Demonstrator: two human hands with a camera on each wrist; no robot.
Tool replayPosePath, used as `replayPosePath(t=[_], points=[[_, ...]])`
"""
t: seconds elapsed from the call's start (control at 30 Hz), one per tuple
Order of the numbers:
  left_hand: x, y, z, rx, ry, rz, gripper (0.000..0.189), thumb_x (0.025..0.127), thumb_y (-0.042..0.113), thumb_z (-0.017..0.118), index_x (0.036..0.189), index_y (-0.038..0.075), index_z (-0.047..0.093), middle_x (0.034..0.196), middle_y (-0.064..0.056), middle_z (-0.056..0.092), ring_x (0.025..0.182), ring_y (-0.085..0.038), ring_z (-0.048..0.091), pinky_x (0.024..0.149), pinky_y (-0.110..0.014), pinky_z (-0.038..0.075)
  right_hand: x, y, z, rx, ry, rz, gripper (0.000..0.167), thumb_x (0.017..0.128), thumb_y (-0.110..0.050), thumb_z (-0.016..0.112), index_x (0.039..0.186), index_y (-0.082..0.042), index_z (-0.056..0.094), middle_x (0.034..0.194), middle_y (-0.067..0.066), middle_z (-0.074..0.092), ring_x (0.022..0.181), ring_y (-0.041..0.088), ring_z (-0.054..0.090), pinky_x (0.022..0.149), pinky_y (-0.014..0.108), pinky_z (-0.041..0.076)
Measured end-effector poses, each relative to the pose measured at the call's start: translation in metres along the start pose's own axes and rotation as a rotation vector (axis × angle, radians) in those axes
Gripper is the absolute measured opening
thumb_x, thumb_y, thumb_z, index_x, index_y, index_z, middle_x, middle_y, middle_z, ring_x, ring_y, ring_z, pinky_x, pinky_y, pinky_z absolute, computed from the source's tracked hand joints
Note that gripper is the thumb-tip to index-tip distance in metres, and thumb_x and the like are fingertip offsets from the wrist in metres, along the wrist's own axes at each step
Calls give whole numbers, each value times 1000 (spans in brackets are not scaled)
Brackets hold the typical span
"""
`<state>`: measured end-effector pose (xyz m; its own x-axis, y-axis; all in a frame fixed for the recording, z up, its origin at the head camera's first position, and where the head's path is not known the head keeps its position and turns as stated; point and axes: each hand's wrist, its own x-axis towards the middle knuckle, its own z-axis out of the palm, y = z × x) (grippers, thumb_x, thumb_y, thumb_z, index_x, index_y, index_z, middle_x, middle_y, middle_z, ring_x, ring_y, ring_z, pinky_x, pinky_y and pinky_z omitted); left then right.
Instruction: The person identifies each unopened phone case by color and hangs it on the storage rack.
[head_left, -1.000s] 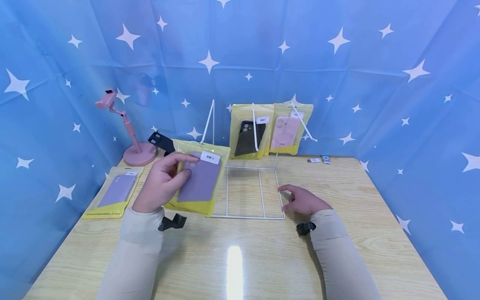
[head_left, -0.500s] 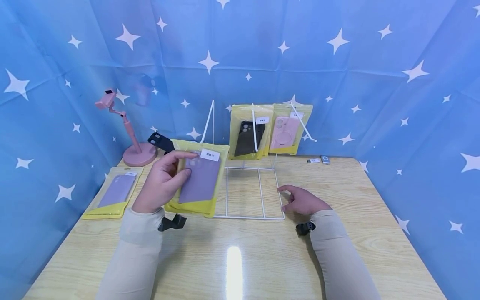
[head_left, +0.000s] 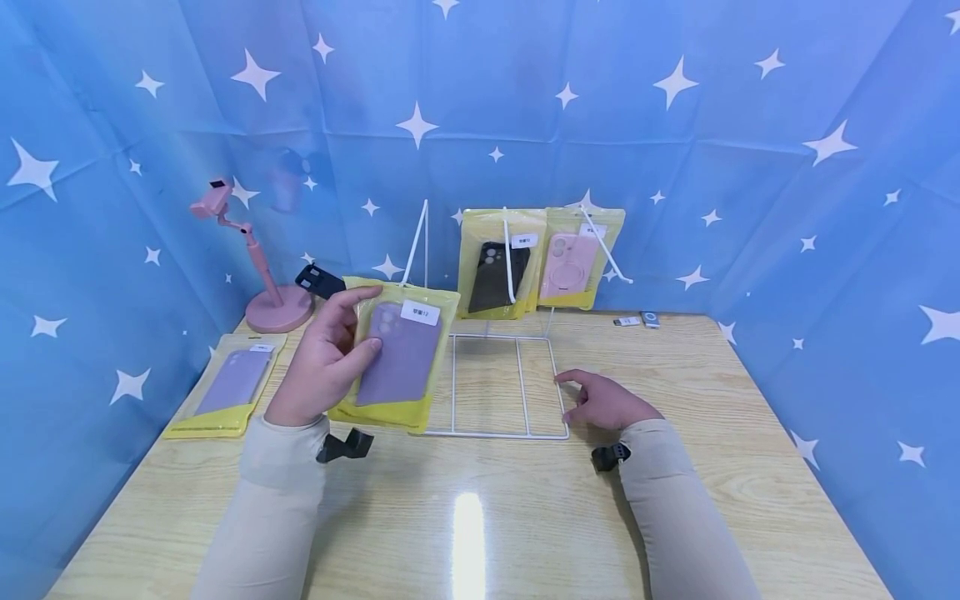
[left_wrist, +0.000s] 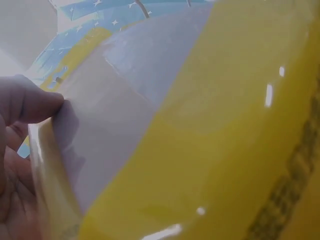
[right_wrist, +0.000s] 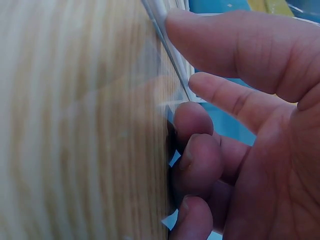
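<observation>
My left hand grips the left side of a yellow-edged clear bag holding a purple phone case, thumb over the front. In the left wrist view the bag fills most of the picture, with the thumb at its edge. The bag's top overlaps the lower end of the left white hook of a wire display rack. My right hand holds the side wire of the rack's base. In the right wrist view, thumb and index fingertips meet that wire, the other fingers curled by the wooden table.
Bagged black phone cases hang on the middle hook, a bagged pink one on the right hook. Another bagged purple case lies at left. A pink stand, a black object and two small items stand or lie farther back.
My left index finger has lifted from the front of the case up toward the bag's upper left edge. The bag stays nearly in place; my right hand has not moved.
</observation>
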<state>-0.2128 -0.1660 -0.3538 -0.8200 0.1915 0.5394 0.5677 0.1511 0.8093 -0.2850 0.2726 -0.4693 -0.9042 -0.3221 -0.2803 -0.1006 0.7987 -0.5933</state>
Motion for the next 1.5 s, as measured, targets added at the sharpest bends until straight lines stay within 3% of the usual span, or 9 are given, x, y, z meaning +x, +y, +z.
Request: replayPosePath(t=[0.23, 0.47, 0.8, 0.93, 1.03, 1.2, 1.3, 1.4, 1.5], points=[[0, 1, 1, -36, -9, 3, 64, 96, -14, 58, 155, 9, 46, 90, -10, 54, 71, -19, 56, 58, -24, 51, 0, 0, 0, -3, 2, 1, 69, 90, -22, 83, 152, -18, 54, 93, 6, 61, 81, 22, 54, 70, 36, 46], [2, -3, 1, -40, 1, 15, 68, 95, -15, 58, 157, 9, 44, 81, -9, 43, 62, -18, 44, 50, -28, 40, 1, 2, 1, -2, 0, 5, 69, 91, -23, 83, 152, -18, 54, 95, 6, 62, 82, 22, 55, 70, 36, 47], [7, -19, 3, 29, 17, -24, 64, 99, -9, 59, 158, 16, 46, 91, -14, 50, 71, -19, 49, 59, -23, 44, 2, 4, 1, -3, -3, -2, 69, 91, -24, 83, 153, -18, 54, 95, 6, 61, 81, 23, 55, 69, 36, 47], [8, -26, 5, 45, 10, -38, 56, 102, -6, 58, 154, 13, 52, 114, -11, 59, 89, -16, 58, 74, -17, 51, 2, 4, 1, -6, -2, -3, 69, 91, -24, 83, 153, -18, 54, 94, 6, 61, 81, 22, 55, 69, 36, 47], [10, -29, 6, 23, -3, -42, 53, 101, -8, 57, 152, 10, 57, 139, -4, 59, 114, -15, 59, 92, -16, 53, 3, 4, 1, -5, -4, -1, 69, 90, -24, 84, 153, -18, 54, 95, 6, 61, 82, 22, 55, 70, 36, 47], [10, -34, 5, 45, -16, -24, 43, 99, -9, 57, 139, 4, 68, 140, -2, 66, 120, -16, 53, 96, -20, 51, 3, 3, 0, -3, -2, 0, 70, 90, -25, 84, 152, -18, 54, 96, 6, 61, 82, 23, 55, 70, 36, 47], [10, -37, 4, 94, -45, -34, 38, 100, -6, 57, 133, 4, 72, 142, -7, 67, 113, -15, 53, 87, -20, 49, 2, 3, 0, -1, -1, -2, 70, 90, -24, 84, 152, -18, 54, 95, 6, 61, 82, 23, 54, 70, 36, 47], [11, -41, 3, 142, -100, -59, 36, 101, -4, 57, 131, 6, 75, 139, -12, 68, 87, -14, 51, 65, -21, 44, 2, 3, 0, 3, -2, -3, 69, 90, -23, 84, 152, -18, 54, 94, 6, 60, 82, 23, 54, 70, 36, 46], [13, -45, 2, 169, -169, -95, 37, 102, -1, 58, 132, 10, 75, 132, -13, 70, 63, -18, 38, 50, -25, 33, 2, 3, 0, 7, -6, -5, 69, 90, -23, 84, 152, -17, 54, 94, 6, 60, 81, 23, 54, 70, 36, 46]])
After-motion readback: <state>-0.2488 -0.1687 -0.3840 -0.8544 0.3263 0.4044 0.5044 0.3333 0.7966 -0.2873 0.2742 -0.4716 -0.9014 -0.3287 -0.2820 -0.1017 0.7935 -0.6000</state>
